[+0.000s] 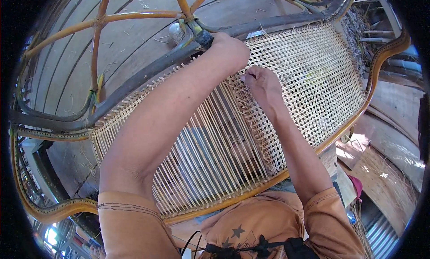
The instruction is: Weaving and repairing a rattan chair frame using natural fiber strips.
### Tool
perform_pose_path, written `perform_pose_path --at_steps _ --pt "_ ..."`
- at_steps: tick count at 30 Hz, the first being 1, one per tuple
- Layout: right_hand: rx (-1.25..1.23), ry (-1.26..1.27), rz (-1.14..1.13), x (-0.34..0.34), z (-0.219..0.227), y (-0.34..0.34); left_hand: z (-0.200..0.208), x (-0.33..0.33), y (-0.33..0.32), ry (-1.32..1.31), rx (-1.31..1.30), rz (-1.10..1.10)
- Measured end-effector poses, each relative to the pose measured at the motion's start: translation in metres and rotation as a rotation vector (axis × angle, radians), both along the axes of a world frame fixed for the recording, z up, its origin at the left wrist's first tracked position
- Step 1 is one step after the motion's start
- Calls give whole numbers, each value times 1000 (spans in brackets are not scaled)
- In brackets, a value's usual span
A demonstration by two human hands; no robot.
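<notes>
A curved rattan seat frame (251, 191) lies across in front of me, with cane stretched over it. On its right part, the woven cane mesh (318, 66) has an open pattern. Parallel cane strands (201, 147) run across the left part. My left hand (230, 49) is at the far rail, by the edge of the mesh; its fingers are hidden behind the hand. Close by, my right hand (265, 83) is closed in a pinch just above the mesh's left edge. Whatever sits between its fingertips is too small to make out.
Rattan poles (96, 30) rise from the dark far rail (148, 73). A curved rattan arm (380, 57) bounds the right side, and another arm (58, 210) the left. Cane scraps lie on the plank floor (130, 39). Boards (389, 169) lie at the right.
</notes>
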State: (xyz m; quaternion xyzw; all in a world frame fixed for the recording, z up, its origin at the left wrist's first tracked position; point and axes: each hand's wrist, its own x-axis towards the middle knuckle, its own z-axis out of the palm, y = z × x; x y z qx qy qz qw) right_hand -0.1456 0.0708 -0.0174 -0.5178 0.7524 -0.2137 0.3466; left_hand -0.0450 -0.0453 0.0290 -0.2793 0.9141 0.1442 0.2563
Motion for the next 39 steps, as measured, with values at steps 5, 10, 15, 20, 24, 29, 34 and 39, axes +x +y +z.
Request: perform_pose_path --at_steps 5,10,15,20,24,29,34,39 --pt "187 -13 70 -8 4 -9 0 -11 4 -61 26 -46" --pt "306 -3 154 -16 5 -28 4 -15 4 -99 36 -48" --pt "317 180 328 -14 7 -42 2 -15 7 -115 34 -36" --pt "275 104 335 -13 1 -42 -4 -8 9 15 29 -14" --pt "351 256 195 -9 -7 -29 -6 -4 6 -11 28 -36" --pt "252 9 164 -15 4 -17 -3 -7 7 -82 47 -19" --pt "350 -116 215 -23 13 -24 -2 -11 8 -90 52 -20" --pt "322 197 257 -15 -3 -34 -2 -13 9 -107 80 14"
